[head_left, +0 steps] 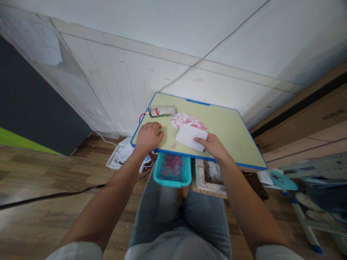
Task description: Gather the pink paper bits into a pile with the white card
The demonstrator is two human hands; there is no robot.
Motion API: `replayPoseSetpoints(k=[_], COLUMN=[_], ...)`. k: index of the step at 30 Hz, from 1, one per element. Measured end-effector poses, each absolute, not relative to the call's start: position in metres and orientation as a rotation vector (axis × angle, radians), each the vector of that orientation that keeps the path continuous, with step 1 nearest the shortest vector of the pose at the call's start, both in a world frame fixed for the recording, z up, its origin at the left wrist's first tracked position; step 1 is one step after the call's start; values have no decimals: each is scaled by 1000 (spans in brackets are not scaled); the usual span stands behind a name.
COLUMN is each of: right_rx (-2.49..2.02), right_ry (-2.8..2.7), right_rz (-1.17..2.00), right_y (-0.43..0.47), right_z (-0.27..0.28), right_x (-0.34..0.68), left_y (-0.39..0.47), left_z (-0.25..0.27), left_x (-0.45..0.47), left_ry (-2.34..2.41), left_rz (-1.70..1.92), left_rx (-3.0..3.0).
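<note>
A white card, flat and roughly rectangular, is gripped by my right hand, with the thumb on top near its right edge. It is held over the front of the yellow-green tabletop. Just behind the card lies a heap of small white and pink pieces, partly covered by it. My left hand rests at the table's left front, its fingers loosely bent and the thumb apart; no object shows in it. Behind that hand is a phone-like device, partly blurred out, with a red cable.
Below the table's front edge, a turquoise basket holds clear and pink bits. Beside it stands a speckled box with pale scraps. A white box of cables lies at left. Cardboard boxes lean at right, above a turquoise stool.
</note>
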State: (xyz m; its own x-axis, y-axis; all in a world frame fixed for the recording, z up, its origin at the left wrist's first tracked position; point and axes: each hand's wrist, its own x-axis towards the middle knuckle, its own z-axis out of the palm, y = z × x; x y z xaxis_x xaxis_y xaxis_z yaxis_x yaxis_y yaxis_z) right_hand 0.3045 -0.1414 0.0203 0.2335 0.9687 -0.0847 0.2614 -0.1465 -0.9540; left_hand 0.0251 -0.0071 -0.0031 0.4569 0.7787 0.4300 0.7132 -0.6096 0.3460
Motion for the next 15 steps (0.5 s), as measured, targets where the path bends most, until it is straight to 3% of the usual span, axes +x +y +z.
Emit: replayPoseSetpoints(k=[15], right_rx=[-1542], right_ry=[-1172], right_rz=[1212], right_y=[-145], right_z=[27], right_x=[303], left_y=[-5], left_z=[-5], left_x=[25], left_ry=[1338], left_rz=[857], left_rx=[2601])
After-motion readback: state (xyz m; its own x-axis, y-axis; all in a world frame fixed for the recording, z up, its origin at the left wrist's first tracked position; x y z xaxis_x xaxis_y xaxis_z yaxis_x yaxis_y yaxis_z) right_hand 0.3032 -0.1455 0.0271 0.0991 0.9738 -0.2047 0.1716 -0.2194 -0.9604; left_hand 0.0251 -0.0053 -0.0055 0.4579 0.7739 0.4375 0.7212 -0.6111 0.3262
